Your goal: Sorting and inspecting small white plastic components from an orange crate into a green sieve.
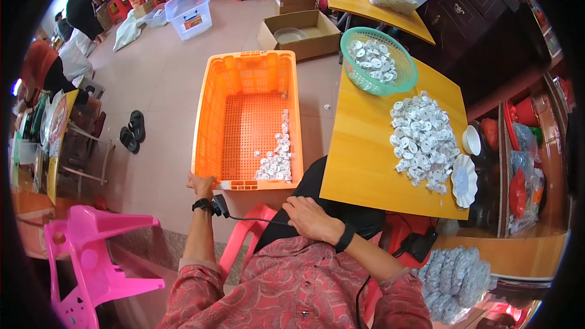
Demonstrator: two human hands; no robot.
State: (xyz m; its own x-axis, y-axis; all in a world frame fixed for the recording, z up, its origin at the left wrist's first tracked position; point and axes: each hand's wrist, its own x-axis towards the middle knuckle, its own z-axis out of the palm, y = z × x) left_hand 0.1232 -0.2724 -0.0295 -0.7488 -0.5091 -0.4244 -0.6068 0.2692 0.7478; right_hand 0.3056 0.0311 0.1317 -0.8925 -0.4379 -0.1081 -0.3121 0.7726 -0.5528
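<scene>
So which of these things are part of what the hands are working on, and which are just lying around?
In hand:
- orange crate, gripped at its near corner by the left hand
- white parts in the crate
- white parts heaped on the table
- green basket of white parts

Lying about:
- pink stool
- black sandals
- cardboard box
- right hand, resting on the lap

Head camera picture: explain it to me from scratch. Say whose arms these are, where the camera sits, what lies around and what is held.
The one picture comes from a wide fisheye camera worn on a person's head, looking down, so straight edges bend near the rim. The two forearms rising from the lower edge are that person's own; there is no machine. The left hand grips the near rim of an orange plastic crate, which holds some small white parts. The right hand rests on the lap, holding nothing. To the right, a wooden table carries a heap of white parts and a green basket of more. A pink stool stands at the left.
</scene>
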